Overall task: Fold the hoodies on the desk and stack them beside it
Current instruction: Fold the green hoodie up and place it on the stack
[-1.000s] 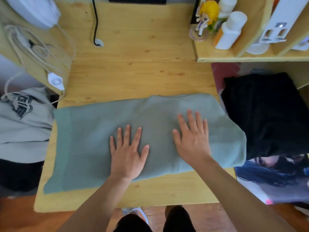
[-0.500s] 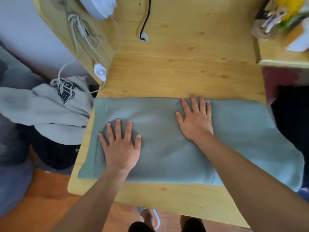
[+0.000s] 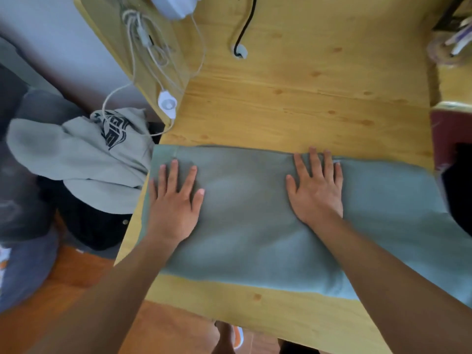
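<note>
A grey-green hoodie (image 3: 255,213) lies folded into a long flat band across the wooden desk (image 3: 293,98). My left hand (image 3: 173,203) presses flat on its left end, fingers spread. Near the band's middle, at its far edge, my right hand (image 3: 315,190) lies flat with straight fingers. A light grey hoodie with a black print (image 3: 84,159) is heaped left of the desk on dark items. A black garment (image 3: 458,190) shows at the right edge.
A white lamp base (image 3: 176,6) with white cable and inline switch (image 3: 167,104) sits at the desk's back left corner. A black cable (image 3: 244,26) enters a desk hole. Shelf clutter (image 3: 449,47) stands back right. Orange floor lies below.
My left hand slid left along the hoodie toward its end, and my right hand moved left to the far edge. The view swung left, bringing the grey hoodie pile into sight.
</note>
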Motion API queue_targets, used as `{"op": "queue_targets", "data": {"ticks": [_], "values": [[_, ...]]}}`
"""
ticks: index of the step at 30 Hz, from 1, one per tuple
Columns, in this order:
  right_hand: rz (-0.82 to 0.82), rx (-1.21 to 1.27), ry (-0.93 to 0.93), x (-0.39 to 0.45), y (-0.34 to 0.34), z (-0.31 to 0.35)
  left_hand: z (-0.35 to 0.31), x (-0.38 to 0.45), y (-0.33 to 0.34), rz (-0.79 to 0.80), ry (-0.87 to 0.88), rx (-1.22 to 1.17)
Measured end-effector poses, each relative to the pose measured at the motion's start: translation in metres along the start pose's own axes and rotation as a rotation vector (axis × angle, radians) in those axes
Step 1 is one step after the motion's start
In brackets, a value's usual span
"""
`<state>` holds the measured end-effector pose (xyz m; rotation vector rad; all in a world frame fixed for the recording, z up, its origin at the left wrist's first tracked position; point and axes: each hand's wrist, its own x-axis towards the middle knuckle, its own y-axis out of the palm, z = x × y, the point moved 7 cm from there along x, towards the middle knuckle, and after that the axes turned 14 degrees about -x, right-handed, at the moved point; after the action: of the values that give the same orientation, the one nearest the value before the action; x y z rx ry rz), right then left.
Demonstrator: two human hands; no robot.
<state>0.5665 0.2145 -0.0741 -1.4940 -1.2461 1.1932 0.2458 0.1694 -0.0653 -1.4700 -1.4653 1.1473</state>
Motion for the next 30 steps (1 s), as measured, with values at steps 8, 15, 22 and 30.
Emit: {"op": "queue_targets", "data": {"ticks": [8, 15, 22, 30], "values": [[0.052, 0.045, 0.002, -0.018, -0.025, 0.004, 0.03, -0.109, 0.017, 0.12, -0.002, -0.019], [0.145, -0.025, 0.138, -0.153, -0.015, -0.009, 0.038, -0.106, 0.012, 0.14, 0.046, -0.044], [0.137, 0.0, 0.122, -0.172, -0.019, -0.01, 0.073, -0.107, -0.006, 0.218, 0.021, 0.03], [0.22, 0.029, 0.138, -0.178, -0.002, -0.022, 0.085, -0.105, -0.011, 0.344, -0.113, -0.168]]}}
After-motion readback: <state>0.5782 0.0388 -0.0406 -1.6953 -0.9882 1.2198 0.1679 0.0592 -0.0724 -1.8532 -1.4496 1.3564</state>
